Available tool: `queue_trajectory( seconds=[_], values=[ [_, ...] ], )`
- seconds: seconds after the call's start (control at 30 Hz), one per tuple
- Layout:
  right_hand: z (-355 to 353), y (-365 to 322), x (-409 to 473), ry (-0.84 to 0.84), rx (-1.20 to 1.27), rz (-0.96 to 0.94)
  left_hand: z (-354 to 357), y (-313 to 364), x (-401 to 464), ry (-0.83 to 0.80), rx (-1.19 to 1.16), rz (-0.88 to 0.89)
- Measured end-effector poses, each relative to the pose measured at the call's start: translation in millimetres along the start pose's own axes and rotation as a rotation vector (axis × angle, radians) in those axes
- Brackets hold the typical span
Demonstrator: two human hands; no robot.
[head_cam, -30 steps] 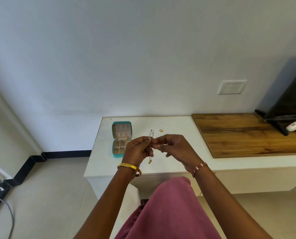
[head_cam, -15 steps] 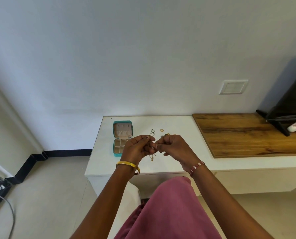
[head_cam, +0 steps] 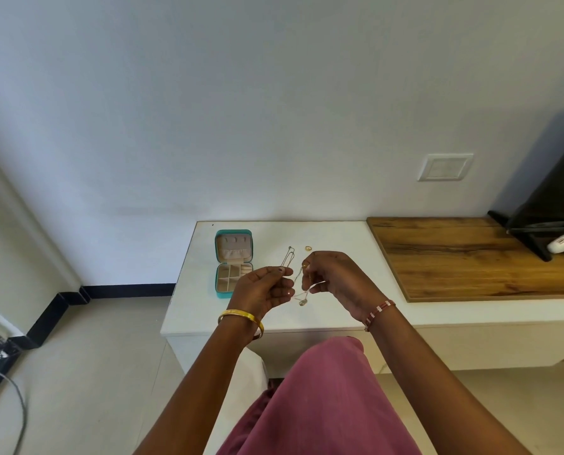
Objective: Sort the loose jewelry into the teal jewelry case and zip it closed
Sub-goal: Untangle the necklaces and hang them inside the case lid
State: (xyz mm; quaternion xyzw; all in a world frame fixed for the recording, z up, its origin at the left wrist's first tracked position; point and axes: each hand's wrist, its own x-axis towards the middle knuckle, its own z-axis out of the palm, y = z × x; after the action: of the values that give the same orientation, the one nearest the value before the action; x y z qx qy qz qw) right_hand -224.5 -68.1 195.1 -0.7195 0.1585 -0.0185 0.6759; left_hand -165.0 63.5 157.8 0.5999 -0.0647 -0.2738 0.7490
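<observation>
Nearest, left hand (head_cam: 264,289) and right hand (head_cam: 334,279), fingers curled, pinching a thin chain (head_cam: 302,292) stretched between them above the white desk (head_cam: 333,315). Likely untangling. Next: laying it into the open teal jewelry case (head_cam: 233,262) beyond left; gold ring (head_cam: 308,248) farther back.

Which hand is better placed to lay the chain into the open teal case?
Probably the left hand. It pinches the thin chain and is nearer the teal case, which lies open on the white table to its left. The right hand, also pinching the chain, would need to cross over.
</observation>
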Motion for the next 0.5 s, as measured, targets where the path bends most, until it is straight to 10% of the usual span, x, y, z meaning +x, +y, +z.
queue_trajectory(
  seconds=[0.5],
  values=[
    [1.9,-5.3,0.5,0.027,-0.174,0.016,10.7,5.4,-2.8,0.048,0.536,0.295]
  ],
)
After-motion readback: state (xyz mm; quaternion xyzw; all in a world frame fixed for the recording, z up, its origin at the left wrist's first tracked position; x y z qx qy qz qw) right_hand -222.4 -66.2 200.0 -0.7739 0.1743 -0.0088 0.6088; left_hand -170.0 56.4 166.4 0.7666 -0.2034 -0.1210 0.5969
